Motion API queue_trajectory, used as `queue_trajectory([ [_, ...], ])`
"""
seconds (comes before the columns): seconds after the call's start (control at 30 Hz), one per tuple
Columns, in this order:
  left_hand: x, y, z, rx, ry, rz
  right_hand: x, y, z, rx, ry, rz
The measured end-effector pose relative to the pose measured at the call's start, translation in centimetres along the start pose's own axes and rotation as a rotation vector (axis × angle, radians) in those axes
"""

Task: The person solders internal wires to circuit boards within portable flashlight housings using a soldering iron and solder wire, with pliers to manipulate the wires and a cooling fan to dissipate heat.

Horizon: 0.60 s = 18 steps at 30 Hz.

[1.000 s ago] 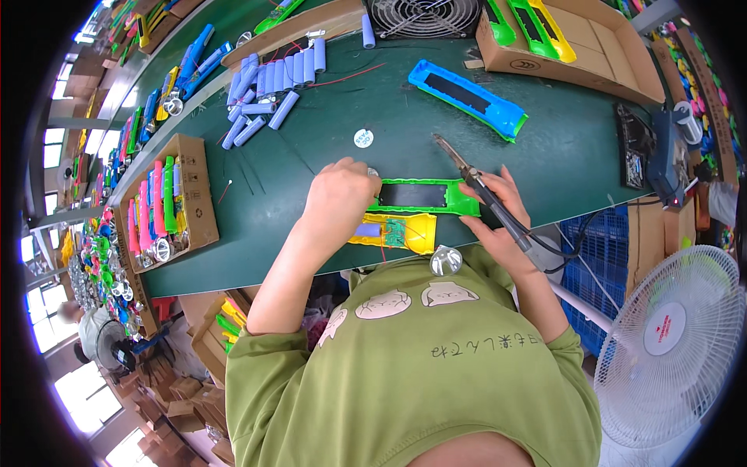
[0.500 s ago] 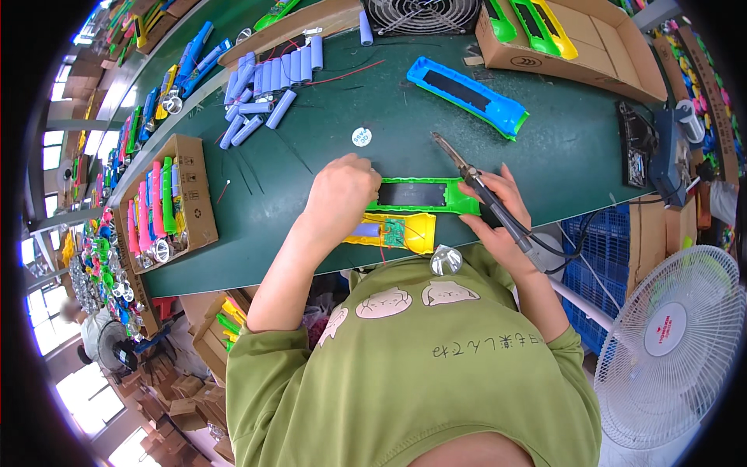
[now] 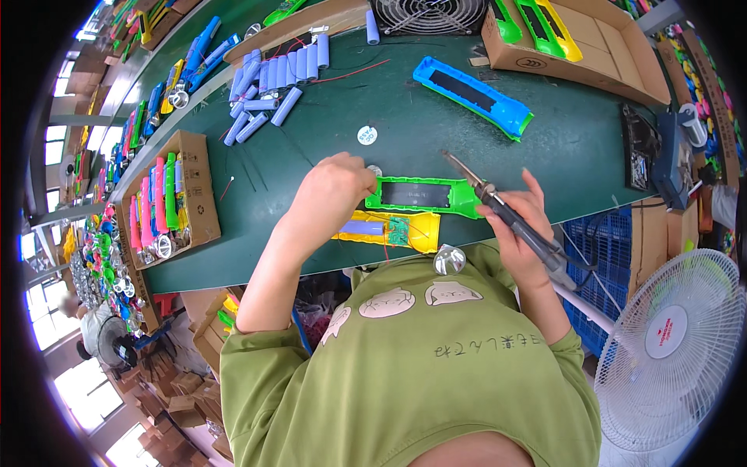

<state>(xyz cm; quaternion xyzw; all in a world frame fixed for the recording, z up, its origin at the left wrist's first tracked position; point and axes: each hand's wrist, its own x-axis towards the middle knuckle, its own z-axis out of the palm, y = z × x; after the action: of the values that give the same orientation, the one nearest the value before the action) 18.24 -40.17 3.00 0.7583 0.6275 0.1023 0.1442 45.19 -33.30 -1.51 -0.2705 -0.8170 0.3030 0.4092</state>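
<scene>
My right hand holds a soldering iron, its metal tip pointing to the far left. Below the tip lies a green flashlight casing half with a dark panel along its middle; my right fingertips are at its right end. Over its left end, my left hand is closed with fingers curled under, and what it grips is hidden. A small round whitish piece shows beside those fingertips. Nearer me, a yellow casing half holds a purple battery cell, a green circuit board and thin wires.
Purple cells with wires are heaped at the far left. A blue casing, a round sticker and a clear reflector lie about. Cardboard boxes hold flashlight parts. A white fan stands right.
My left hand has shifted slightly left, and the round whitish piece now shows by its fingertips. My right hand and the iron have moved a little right and nearer me.
</scene>
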Motion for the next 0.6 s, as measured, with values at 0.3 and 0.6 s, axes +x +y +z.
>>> queue_trajectory([
  [0.3, 1.2, 0.2, 0.9, 0.161, -0.051, 0.07, 0.2, -0.7, 4.0, 0.785, 0.143, 0.621],
  [0.6, 1.1, 0.2, 1.8, 0.195, -0.058, 0.041, 1.1, -0.7, 4.6, 0.778, 0.071, 0.752],
])
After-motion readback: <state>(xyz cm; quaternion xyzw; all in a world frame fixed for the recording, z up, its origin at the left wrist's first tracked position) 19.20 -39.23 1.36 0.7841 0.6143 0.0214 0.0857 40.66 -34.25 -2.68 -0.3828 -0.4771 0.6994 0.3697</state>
